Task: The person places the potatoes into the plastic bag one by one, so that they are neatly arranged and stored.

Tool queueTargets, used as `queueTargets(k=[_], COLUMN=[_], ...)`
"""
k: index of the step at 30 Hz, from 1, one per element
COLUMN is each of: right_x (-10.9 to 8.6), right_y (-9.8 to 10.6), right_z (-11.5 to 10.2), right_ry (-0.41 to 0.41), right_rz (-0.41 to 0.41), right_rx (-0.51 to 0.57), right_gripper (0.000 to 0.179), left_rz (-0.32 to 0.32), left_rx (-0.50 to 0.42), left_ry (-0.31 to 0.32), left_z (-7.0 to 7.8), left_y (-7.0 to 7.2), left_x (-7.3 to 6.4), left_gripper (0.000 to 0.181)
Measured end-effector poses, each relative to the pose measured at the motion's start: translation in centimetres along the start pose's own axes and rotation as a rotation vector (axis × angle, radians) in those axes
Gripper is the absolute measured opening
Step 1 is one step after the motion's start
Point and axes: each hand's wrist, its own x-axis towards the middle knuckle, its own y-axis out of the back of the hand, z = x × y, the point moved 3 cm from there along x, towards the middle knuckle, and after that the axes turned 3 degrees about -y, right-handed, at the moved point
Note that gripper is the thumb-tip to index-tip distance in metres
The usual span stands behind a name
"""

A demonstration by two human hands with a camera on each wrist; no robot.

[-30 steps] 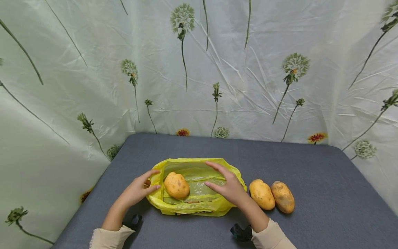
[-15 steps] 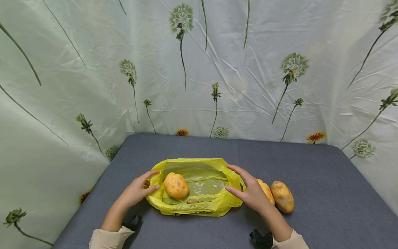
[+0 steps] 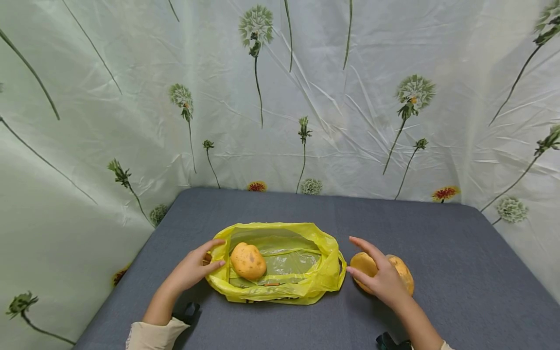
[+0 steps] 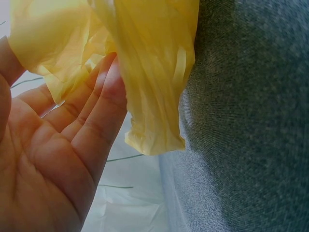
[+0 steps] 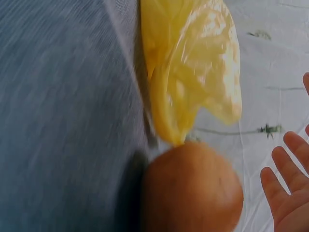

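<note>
A yellow plastic bag (image 3: 325, 277) lies with its mouth spread wide, and a potato (image 3: 248, 261) shows inside at the left. My left hand (image 3: 192, 267) holds the bag's left side, index finger and thumb over the rim, other fingers outside. In the left wrist view, fingers (image 4: 87, 116) meet the thin yellow film. My right hand (image 3: 385, 279) hovers with thumb and fingers spread over a potato (image 3: 362, 265) just right of the bag, partly covering it. Beside that lies a second, browner potato (image 3: 403, 274). The right wrist view shows a potato (image 5: 193, 188) apart from the fingers.
The grey cloth-covered table (image 3: 472, 272) spreads out around the bag. A pale curtain (image 3: 341, 107) with printed dandelions hangs behind and to the left. Dark wrist straps (image 3: 389, 341) show near the cuffs.
My right hand has moved rightward, from above the bag past its right rim to over the potatoes. The bag's right handle has come into view. The left hand has stayed put.
</note>
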Motion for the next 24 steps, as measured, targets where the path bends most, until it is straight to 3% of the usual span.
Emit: queueTargets(k=[7,24], right_x=[-1.1,-3.8], right_y=[2.0,5.6], right_z=[0.6,3.4], right_ry=[-0.003,-0.097], right_rz=[0.036,0.125], right_rx=[-0.063,-0.115], right_gripper=[0.068,0.069], left_rz=[0.002,0.011], left_rx=[0.002,0.020], left_ry=[0.006,0.000], left_z=[0.0,-0.2], left_y=[0.0,-0.1], left_x=[0.0,0.0], left_gripper=[0.051,0.052])
